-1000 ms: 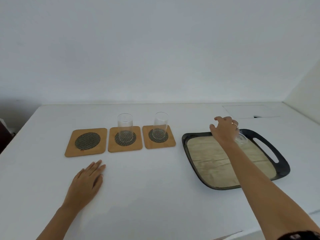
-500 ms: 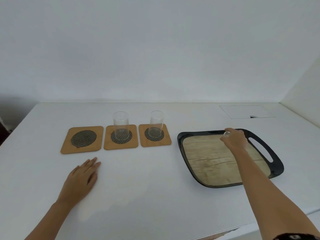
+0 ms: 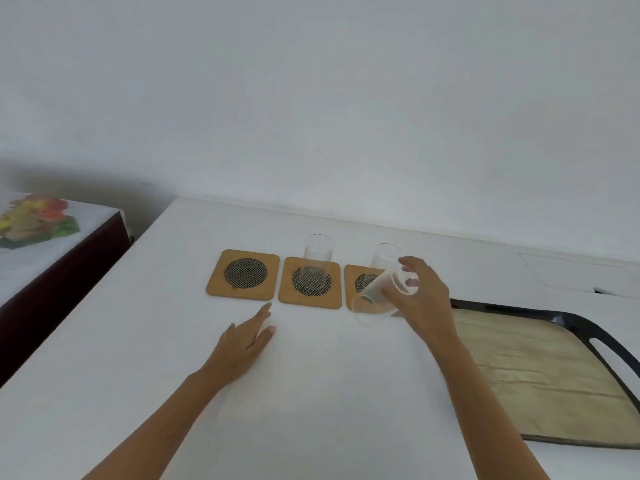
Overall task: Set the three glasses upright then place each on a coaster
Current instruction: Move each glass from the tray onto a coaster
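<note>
Three wooden coasters with dark mesh centres lie in a row on the white table. The left coaster (image 3: 243,274) is bare. A clear glass (image 3: 318,261) stands upright on the middle coaster (image 3: 310,283). Another clear glass (image 3: 385,261) stands upright on the right coaster (image 3: 356,286), partly behind my right hand. My right hand (image 3: 422,296) holds a third clear glass (image 3: 379,294) tilted in the air, just in front of the right coaster. My left hand (image 3: 244,344) rests flat on the table with fingers together, below the left coaster.
A dark tray (image 3: 588,336) with a wood-look base and a handle slot lies at the right. A low surface with a flowered cloth (image 3: 38,220) stands beyond the table's left edge. A wall runs behind the table.
My right hand has lifted the third glass off the tray and carried it left to the front of the right coaster. The view has shifted to the left.
</note>
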Motion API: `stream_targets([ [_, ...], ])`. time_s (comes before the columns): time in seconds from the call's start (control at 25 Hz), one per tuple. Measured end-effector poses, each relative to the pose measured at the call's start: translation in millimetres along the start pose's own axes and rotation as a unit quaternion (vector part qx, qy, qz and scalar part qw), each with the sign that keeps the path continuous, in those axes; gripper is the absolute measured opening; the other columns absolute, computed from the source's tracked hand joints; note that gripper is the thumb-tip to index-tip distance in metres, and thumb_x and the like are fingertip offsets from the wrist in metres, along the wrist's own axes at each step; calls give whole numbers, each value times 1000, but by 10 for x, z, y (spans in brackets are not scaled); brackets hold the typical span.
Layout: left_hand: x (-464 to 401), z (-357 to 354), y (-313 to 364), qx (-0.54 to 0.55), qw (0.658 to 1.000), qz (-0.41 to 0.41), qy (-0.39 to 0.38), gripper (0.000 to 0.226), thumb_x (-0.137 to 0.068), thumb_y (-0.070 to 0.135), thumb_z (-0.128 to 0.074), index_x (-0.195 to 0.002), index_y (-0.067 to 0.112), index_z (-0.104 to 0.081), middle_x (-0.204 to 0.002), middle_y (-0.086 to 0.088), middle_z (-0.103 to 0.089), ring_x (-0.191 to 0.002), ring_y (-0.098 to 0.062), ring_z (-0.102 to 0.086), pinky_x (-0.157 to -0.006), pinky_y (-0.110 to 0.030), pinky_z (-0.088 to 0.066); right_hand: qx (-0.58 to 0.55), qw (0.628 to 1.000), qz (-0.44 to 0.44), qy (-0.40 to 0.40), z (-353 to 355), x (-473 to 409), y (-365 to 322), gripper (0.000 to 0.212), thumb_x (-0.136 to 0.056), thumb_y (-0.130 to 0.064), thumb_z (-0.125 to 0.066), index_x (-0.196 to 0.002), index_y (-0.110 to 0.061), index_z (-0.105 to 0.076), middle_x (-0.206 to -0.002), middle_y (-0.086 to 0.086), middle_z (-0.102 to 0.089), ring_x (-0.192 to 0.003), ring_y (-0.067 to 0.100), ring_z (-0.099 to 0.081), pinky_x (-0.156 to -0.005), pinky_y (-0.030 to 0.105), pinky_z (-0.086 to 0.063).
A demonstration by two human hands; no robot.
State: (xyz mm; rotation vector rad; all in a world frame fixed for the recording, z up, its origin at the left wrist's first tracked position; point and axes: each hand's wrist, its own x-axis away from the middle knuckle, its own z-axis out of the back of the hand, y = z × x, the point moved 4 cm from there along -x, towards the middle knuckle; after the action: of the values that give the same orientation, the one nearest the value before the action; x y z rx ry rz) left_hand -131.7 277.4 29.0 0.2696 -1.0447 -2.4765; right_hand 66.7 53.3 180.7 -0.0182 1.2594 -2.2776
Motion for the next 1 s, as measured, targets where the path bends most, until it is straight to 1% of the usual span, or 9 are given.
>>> stream_targets([
  [0.12, 98, 95, 365, 116, 992, -43, -28, 74, -88, 61, -44, -147, 39, -6, -148, 25, -21, -133, 7, -19, -108, -27, -20, -2, 996, 43, -72, -554, 177, -299, 43, -66, -37, -76, -104, -36, -56, -106, -11, -60, -97, 5, -55, -76, 24, -44],
  [0.24, 141, 135, 574, 81, 992, -94, 3, 88, -82, 62, -54, -146, 39, 0, -148, 33, -4, -132, 14, -6, -107, -26, -16, 3, 986, 105, -125, -995, 333, -615, 41, -70, -36, -78, -106, -34, -59, -99, -20, -56, -91, -3, -54, -72, 10, -38],
  [0.32, 103, 217, 566, 104, 988, -95, 61, 86, -82, 58, -58, -145, 41, -2, -149, 30, -12, -135, 8, -12, -108, -29, -21, 7, 980, 144, -135, -1204, 387, -812, 42, -71, -35, -77, -110, -30, -62, -99, -25, -53, -93, -8, -51, -75, 11, -40],
  [0.4, 70, 343, 476, 135, 980, -90, 118, 77, -83, 48, -61, -143, 35, -16, -144, 18, -34, -131, -5, -32, -104, -35, -36, 17, 973, 181, -145, -1369, 386, -966, 44, -71, -36, -77, -113, -29, -62, -105, -24, -54, -96, -16, -44, -78, 9, -38],
  [0.48, 61, 454, 367, 128, 978, -86, 140, 70, -83, 43, -63, -139, 31, -25, -133, 14, -45, -122, -10, -44, -96, -38, -44, 10, 967, 193, -163, -1501, 339, -1037, 53, -68, -45, -77, -116, -32, -59, -113, -18, -58, -100, -9, -49, -81, 13, -39],
  [0.6, -19, 598, 151, 93, 983, -70, 142, 65, -81, 49, -61, -133, 31, -29, -124, 14, -52, -110, -9, -53, -88, -39, -49, -73, 968, 127, -206, -1655, 245, -926, 69, -71, -52, -74, -131, -35, -45, -122, -17, -55, -111, 0, -51, -88, 24, -46],
  [0.72, -205, 720, -78, 76, 986, -53, 142, 61, -79, 48, -64, -127, 33, -29, -119, 12, -53, -101, -13, -57, -81, -38, -51, -89, 978, 75, -175, -1771, 251, -579, 65, -79, -53, -65, -134, -28, -43, -128, -16, -52, -119, 0, -47, -101, 29, -41],
  [0.88, -539, 888, -185, 101, 984, -22, 145, 52, -78, 35, -71, -109, 40, -30, -109, 15, -51, -97, 5, -54, -74, -19, -45, 69, 985, 34, -155, -1925, 416, 154, 79, -80, -73, -36, -139, -21, -38, -138, -2, -49, -130, 16, -42, -104, 31, -34],
  [1.0, -841, 938, -379, 117, 985, 30, 126, 55, -73, 43, -72, -108, 29, -31, -112, 9, -52, -99, -7, -56, -81, -29, -47, 208, 962, 107, -141, -1991, 544, 496, 79, -87, -69, -20, -130, -11, -50, -133, 5, -55, -128, 26, -48, -101, 36, -40],
])
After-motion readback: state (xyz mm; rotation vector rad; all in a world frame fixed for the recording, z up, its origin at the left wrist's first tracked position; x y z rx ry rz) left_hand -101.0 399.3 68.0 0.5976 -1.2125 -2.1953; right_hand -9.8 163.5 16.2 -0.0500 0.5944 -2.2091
